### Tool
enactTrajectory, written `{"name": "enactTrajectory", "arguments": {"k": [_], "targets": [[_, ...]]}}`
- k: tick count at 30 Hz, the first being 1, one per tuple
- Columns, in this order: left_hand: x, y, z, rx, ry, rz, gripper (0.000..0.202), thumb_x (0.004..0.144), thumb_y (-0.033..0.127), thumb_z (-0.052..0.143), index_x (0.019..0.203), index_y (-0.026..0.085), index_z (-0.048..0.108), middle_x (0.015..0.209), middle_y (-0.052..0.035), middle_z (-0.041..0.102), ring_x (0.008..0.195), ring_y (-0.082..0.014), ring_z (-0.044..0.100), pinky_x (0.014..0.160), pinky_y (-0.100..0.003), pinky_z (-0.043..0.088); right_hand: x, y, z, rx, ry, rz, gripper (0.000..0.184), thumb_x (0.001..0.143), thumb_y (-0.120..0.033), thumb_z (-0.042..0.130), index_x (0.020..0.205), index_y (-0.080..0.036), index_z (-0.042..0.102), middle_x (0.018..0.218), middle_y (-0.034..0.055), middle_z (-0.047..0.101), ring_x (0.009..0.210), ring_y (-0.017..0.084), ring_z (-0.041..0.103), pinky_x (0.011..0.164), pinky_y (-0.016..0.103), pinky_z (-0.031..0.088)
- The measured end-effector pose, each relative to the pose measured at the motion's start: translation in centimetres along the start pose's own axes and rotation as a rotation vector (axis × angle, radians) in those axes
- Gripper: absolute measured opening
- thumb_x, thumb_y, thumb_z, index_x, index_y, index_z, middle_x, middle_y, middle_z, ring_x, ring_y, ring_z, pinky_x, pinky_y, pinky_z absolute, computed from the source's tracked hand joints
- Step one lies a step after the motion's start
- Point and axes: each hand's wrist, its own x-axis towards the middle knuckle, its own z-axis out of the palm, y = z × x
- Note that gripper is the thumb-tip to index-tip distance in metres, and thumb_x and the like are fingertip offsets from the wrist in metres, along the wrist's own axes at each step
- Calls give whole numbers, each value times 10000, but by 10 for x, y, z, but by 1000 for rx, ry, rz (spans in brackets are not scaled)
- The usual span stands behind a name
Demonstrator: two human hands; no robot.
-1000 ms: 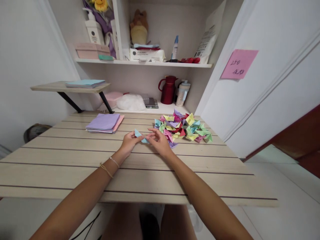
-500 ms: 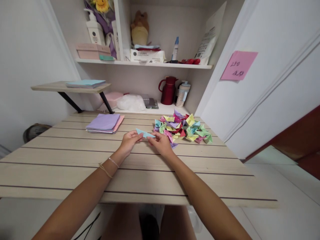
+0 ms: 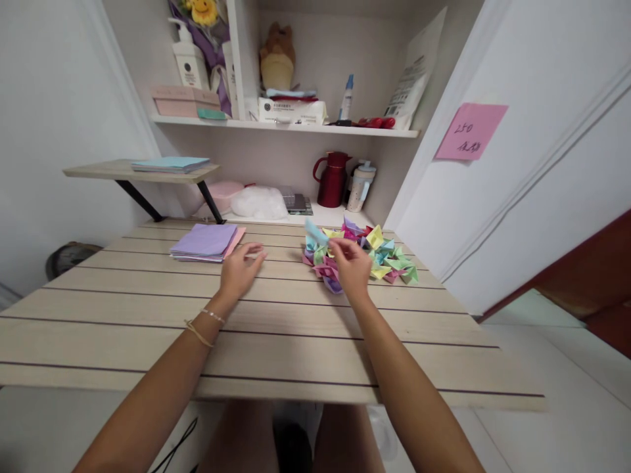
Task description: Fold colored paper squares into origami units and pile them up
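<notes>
A light blue folded paper boat point(image 3: 316, 232), slightly blurred, is pinched at one end by my right hand point(image 3: 351, 264). That hand hovers at the left side of a pile of folded paper boats point(image 3: 389, 257) in yellow, green, pink, purple and blue. My left hand point(image 3: 241, 268) holds nothing, with thumb and fingers apart, above the wooden table. Just beyond it to the left lies a stack of square paper point(image 3: 204, 240), purple on top with pink sheets sticking out.
A small raised shelf point(image 3: 103, 169) on black legs carries blue paper point(image 3: 171, 163). At the back stand a dark red jug point(image 3: 333, 180) and a pale tumbler point(image 3: 361, 186), near a clear plastic bag point(image 3: 259, 202). A pink note point(image 3: 470, 131) hangs on the right wall.
My left hand has let go of the light blue paper boat and drawn back left. My right hand has carried the boat rightward to the pile.
</notes>
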Motion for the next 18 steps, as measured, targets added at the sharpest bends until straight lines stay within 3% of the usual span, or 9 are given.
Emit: {"name": "enactTrajectory", "arguments": {"k": [4, 6, 8, 11, 18], "targets": [[7, -9, -28, 580, 142, 123, 386, 798, 297, 496, 1154, 153, 536, 1211, -143, 535, 1189, -290, 412, 998, -429, 292, 19, 13, -31, -236, 332, 46, 345, 787, -412, 503, 919, -144, 674, 848, 73, 684, 679, 168, 588, 672, 296, 459], [9, -17, -39, 767, 206, 58, 465, 783, 295, 500, 1210, 111, 484, 1287, -181, 460, 1241, -323, 331, 1001, -457, 257, 25, 21, -44, -339, 419, 91, 341, 775, -410, 513, 905, -146, 686, 823, 72, 688, 641, 163, 569, 661, 291, 443], [11, -27, -48, 897, 223, -66, 487, 769, 301, 508, 1195, 68, 482, 1261, -220, 473, 1238, -361, 314, 959, -494, 271, 28, 27, -52, -405, 476, 134, 340, 757, -419, 531, 891, -153, 695, 798, 70, 689, 627, 168, 560, 653, 293, 430], [13, -38, -58, 985, 102, -195, 353, 780, 308, 481, 1030, 84, 592, 1045, -225, 596, 1091, -368, 461, 849, -475, 340, 29, 37, -56, -430, 465, 164, 348, 758, -416, 517, 911, -160, 696, 809, 77, 692, 644, 181, 567, 654, 299, 422], [14, -41, -61, 1067, 70, -138, 357, 825, 341, 393, 920, 151, 680, 875, -168, 665, 845, -301, 577, 717, -370, 345, 31, 51, -53, -368, 331, 148, 429, 762, -333, 478, 1127, -147, 605, 893, 87, 685, 632, 161, 567, 683, 302, 428]]}}
